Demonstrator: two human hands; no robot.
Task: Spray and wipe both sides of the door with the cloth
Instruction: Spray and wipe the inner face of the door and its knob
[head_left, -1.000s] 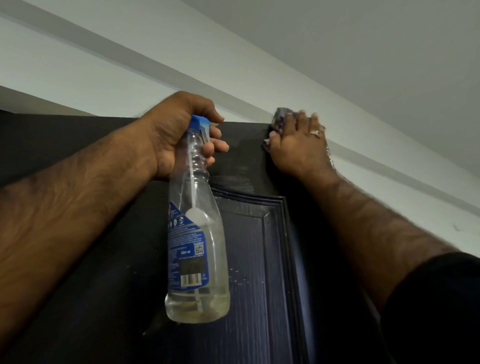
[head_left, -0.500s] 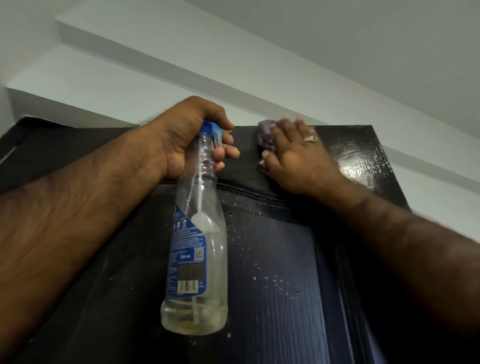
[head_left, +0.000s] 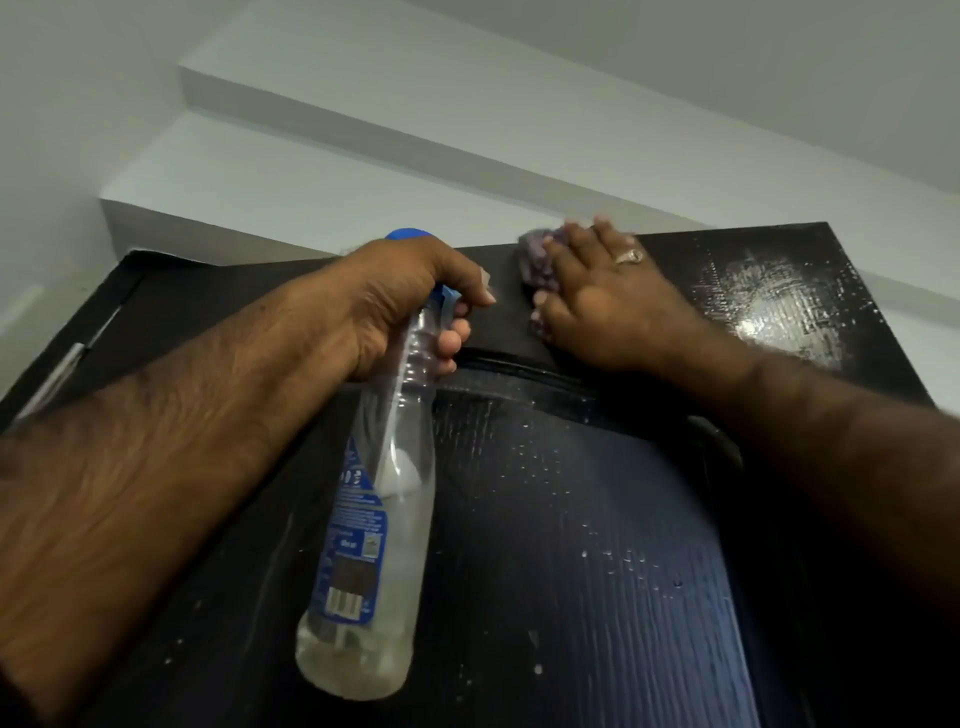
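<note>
Right hand (head_left: 602, 306) slid cloth (head_left: 535, 260) leftward along door (head_left: 597, 571).

It looked like a room in a home: a black panelled wooden door (head_left: 597, 571) stood beneath plain white walls (head_left: 363, 218), a stepped ceiling beam (head_left: 415, 98) and a white ceiling (head_left: 727, 62).

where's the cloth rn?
Head view: the cloth is pressed under the right hand against the top rail of the door, near its upper edge, just right of the left hand holding the spray bottle.
</note>
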